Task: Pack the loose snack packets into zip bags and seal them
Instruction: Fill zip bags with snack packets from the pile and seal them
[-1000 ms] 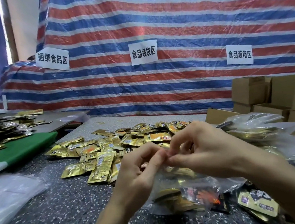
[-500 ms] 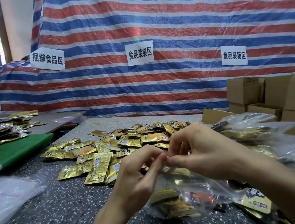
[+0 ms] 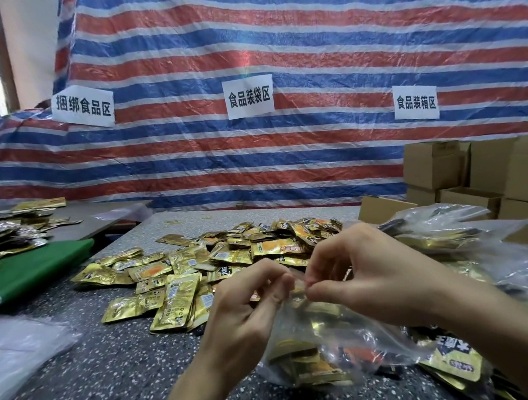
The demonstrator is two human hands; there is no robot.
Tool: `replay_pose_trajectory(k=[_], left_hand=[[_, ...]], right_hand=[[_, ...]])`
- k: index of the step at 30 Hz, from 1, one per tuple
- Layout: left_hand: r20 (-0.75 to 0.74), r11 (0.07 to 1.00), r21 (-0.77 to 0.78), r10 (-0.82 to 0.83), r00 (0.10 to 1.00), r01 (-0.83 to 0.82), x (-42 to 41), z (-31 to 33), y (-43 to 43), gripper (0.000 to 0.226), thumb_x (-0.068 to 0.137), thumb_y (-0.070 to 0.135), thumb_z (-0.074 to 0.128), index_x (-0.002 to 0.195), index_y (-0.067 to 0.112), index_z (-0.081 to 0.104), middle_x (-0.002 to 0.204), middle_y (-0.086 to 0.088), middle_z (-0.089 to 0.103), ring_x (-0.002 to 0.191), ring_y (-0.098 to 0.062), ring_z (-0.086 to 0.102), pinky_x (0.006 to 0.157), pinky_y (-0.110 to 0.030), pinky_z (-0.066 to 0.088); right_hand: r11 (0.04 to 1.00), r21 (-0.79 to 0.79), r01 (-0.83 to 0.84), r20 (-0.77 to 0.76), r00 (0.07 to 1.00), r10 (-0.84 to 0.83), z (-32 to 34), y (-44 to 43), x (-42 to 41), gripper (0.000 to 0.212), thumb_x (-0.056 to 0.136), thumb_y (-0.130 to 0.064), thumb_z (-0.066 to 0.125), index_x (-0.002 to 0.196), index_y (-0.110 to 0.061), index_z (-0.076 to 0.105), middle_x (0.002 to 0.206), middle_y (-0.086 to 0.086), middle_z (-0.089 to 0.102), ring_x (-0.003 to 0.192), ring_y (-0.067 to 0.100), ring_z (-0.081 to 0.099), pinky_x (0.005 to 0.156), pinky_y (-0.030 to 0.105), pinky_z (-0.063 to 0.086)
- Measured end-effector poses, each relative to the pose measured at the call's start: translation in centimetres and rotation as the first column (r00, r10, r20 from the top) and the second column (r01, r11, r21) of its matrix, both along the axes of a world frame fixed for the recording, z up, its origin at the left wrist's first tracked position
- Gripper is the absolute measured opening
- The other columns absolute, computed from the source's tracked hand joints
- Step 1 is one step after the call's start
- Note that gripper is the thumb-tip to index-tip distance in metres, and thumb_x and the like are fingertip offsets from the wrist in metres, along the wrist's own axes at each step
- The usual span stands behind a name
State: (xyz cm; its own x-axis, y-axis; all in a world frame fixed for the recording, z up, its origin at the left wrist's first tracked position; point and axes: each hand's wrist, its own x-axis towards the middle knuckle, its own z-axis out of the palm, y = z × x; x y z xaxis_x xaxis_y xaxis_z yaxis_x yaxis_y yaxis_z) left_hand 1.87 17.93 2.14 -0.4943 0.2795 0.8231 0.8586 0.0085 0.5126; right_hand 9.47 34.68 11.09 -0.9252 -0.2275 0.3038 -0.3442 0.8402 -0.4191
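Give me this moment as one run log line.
step: sealing | zip bag: packets inside | left hand: pinches mouth | right hand: pinches mouth | loose snack packets: piled beyond on table

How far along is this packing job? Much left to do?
Some looks done: filled clear bags lie at the right, though their seals are not visible. In hand: the left hand and right hand pinch the top edge of a zip bag holding gold packets, apparently sealing it. Left: a large heap of loose snack packets on the speckled table.
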Motion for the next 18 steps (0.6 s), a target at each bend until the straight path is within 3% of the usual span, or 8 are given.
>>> replay_pose_trajectory(k=[2,5,7,10,14,18], left_hand=[[-0.009,1.0,-0.002,0.012,1.0,-0.012,0.1,-0.1,0.2,0.016,0.093,0.018,0.059,0.086,0.021,0.073,0.08,0.006,0.072,0.075,-0.018,0.066,0.066,-0.039,0.05],[-0.023,0.999,0.014,0.029,0.999,-0.029,0.3,-0.1,0.5,0.016,0.092,0.017,0.058,0.085,0.025,0.07,0.076,0.015,0.068,0.071,-0.006,0.063,0.063,-0.018,0.044],[0.004,0.999,0.039,0.022,1.0,-0.023,0.4,-0.1,0.4,0.016,0.092,0.017,0.057,0.085,0.025,0.07,0.075,0.015,0.068,0.071,-0.004,0.062,0.064,-0.014,0.042],[0.06,0.994,0.105,0.03,0.998,-0.036,0.2,0.1,0.0,0.016,0.091,0.019,0.056,0.081,0.023,0.068,0.071,0.01,0.066,0.067,-0.003,0.06,0.062,-0.012,0.042],[0.059,0.997,0.082,-0.001,0.998,-0.004,0.4,0.0,0.3,0.018,0.091,0.015,0.057,0.08,0.015,0.071,0.072,0.012,0.067,0.068,-0.002,0.06,0.064,-0.009,0.041],[0.09,0.996,0.093,-0.023,0.996,0.014,0.3,-0.3,0.5,0.02,0.091,0.019,0.057,0.079,0.012,0.07,0.073,-0.002,0.067,0.068,-0.013,0.06,0.063,-0.017,0.043]], right_hand=[[1.0,0.006,-0.003,0.01,1.0,0.003,-0.3,0.1,0.0,0.009,0.088,-0.029,0.075,0.083,-0.021,0.075,0.078,0.0,0.074,0.073,0.016,0.068,0.071,0.043,0.056],[1.0,0.002,-0.005,-0.035,0.999,0.005,-0.5,0.3,0.1,0.009,0.088,-0.027,0.076,0.082,-0.022,0.075,0.076,0.001,0.073,0.071,0.015,0.066,0.067,0.037,0.056],[0.999,-0.045,-0.009,-0.049,0.999,0.006,-0.6,0.5,0.2,0.006,0.086,-0.024,0.078,0.08,-0.022,0.076,0.075,-0.001,0.073,0.068,0.011,0.065,0.063,0.029,0.055],[0.999,-0.051,-0.004,-0.009,1.0,0.003,-1.0,0.9,0.5,0.007,0.085,-0.019,0.079,0.08,-0.023,0.076,0.077,-0.001,0.073,0.07,0.013,0.065,0.066,0.033,0.056],[0.991,-0.13,0.014,-0.004,1.0,-0.015,-1.4,1.5,0.8,0.014,0.081,-0.013,0.081,0.074,-0.024,0.078,0.073,0.005,0.074,0.067,0.024,0.064,0.066,0.046,0.052],[0.983,-0.18,0.03,0.059,0.998,-0.019,-1.5,2.2,1.1,0.008,0.079,-0.022,0.085,0.074,-0.022,0.079,0.071,0.005,0.073,0.058,0.011,0.058,0.057,0.035,0.047]])
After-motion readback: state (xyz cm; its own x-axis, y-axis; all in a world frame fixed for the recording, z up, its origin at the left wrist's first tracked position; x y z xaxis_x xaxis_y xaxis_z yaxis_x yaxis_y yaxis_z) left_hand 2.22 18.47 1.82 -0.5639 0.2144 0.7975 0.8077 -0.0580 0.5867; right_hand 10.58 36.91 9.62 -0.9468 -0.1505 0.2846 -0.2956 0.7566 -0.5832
